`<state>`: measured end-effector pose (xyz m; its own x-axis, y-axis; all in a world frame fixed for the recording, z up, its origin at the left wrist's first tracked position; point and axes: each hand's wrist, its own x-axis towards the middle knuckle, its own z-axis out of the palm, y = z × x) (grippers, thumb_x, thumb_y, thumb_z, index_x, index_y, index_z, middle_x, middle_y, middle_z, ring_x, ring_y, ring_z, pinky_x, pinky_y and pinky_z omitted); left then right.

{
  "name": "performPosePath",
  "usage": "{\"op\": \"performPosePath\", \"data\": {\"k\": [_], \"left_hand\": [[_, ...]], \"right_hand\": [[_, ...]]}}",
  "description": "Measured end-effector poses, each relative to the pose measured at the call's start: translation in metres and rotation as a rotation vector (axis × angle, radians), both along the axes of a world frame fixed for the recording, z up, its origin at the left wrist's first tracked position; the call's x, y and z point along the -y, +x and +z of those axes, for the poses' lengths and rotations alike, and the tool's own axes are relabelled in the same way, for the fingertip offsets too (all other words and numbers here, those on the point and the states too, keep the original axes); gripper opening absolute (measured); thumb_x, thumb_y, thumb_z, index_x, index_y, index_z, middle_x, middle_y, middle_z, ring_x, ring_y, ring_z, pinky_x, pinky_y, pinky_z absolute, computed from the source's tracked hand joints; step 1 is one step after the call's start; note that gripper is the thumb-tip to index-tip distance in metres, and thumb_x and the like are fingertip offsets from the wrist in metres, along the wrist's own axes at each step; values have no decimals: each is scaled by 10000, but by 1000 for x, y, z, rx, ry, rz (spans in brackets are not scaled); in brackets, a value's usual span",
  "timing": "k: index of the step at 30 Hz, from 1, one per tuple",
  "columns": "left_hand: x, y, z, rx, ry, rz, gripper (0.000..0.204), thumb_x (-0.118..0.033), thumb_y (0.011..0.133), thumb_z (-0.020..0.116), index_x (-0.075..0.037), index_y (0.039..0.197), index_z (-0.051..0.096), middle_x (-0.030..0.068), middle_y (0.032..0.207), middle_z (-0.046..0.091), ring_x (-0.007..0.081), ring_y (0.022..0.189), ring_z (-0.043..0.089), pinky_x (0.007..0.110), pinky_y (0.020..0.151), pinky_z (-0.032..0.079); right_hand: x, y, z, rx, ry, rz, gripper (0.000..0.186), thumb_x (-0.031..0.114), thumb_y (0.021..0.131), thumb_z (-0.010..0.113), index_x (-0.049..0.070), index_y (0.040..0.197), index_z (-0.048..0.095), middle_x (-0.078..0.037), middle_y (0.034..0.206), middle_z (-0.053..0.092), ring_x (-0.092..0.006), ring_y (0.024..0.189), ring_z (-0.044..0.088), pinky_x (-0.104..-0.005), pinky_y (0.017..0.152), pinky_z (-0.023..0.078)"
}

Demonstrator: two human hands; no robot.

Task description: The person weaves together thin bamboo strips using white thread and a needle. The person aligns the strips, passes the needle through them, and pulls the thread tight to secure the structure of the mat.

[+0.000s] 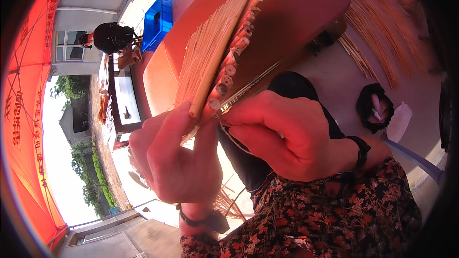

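A fan-shaped panel of pale reed stalks (210, 43) leans up over the table, its row of thick cut stalk ends facing right. My left hand (179, 157) is closed on the panel's near corner, thumb and fingers pressed around the last stalks. Just right of that corner, my right hand (291, 136) pinches a thin cord (237, 144). The cord runs from the stalk edge down below the right fingers. The fingertips of both hands nearly meet at the corner, where the cord's path is partly hidden.
A reddish-brown table (311, 0) lies under the panel. Long loose stalks (382, 28) cover the floor at far right, near a black bag (375, 108). At far left are a blue crate (158, 24) and another person (112, 38). An orange canopy (33, 129) hangs at left.
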<state>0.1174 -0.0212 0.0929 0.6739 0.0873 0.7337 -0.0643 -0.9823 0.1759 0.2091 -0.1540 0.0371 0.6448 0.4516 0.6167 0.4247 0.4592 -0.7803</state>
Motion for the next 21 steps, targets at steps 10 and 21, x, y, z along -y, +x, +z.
{"op": "performPosePath", "data": {"k": [10, 21], "left_hand": [[61, -4, -82, -209, -184, -265, 346, 104, 712, 797, -2, 1031, 714, 108, 960, 666, 285, 877, 704, 412, 776, 634], [73, -10, -109, -346, -189, -394, 365, 57, 698, 796, -50, 1043, 742, 80, 1035, 641, 270, 938, 678, 433, 816, 638]], "right_hand": [[93, -26, -95, -666, -100, 327, 119, 64, 1017, 587, 15, 1107, 647, 11, 821, 579, -42, 658, 512, -221, 564, 404], [126, -35, -136, -1088, 20, 593, 131, 78, 1022, 566, 44, 1137, 619, 35, 744, 519, -17, 553, 423, -207, 487, 338]]}}
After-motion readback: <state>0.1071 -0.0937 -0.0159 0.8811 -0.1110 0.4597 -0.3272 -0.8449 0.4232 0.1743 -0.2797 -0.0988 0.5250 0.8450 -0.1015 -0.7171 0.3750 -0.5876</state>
